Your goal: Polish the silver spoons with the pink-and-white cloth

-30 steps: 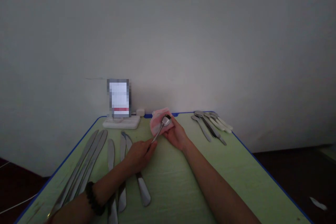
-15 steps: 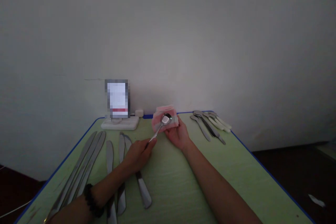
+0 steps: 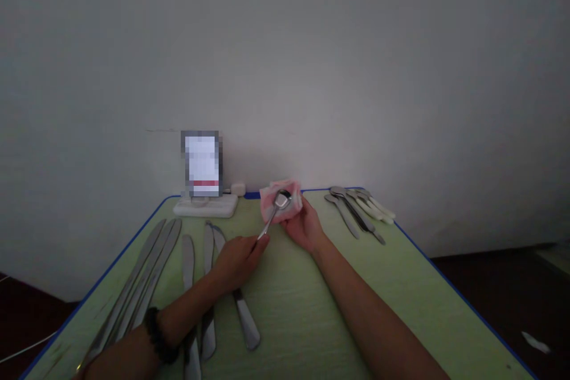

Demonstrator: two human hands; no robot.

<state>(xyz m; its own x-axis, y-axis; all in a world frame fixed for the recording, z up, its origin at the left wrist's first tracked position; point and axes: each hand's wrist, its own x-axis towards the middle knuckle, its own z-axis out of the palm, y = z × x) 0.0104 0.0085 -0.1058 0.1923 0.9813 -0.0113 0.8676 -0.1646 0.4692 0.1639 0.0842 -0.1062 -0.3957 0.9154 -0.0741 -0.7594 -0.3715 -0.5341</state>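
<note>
My left hand [image 3: 240, 258] is closed round the handle of a metal spoon [image 3: 282, 199], whose bowl points away from me. Behind and under the bowl is a folded pink and white cloth [image 3: 269, 208]. My right hand [image 3: 306, 225] grips this cloth from its right side, the thumb at its edge and the fingers partly hidden beneath it. Both hands are above the far middle of the table. Below my left forearm lie table knives [image 3: 247, 323], partly covered by the arm.
More knives [image 3: 142, 273] lie along the left side of the green table [image 3: 294, 320]. At the back right is a group of spoons [image 3: 345, 211], some with white handles [image 3: 374, 211]. A blurred screen [image 3: 202, 163] stands on a white base [image 3: 207, 206] at the back left, near a white plug [image 3: 238, 189].
The cloth has folded inward, its right edge now curling up around the spoon's bowl. Both hands keep their hold, and the whole view has shifted slightly.
</note>
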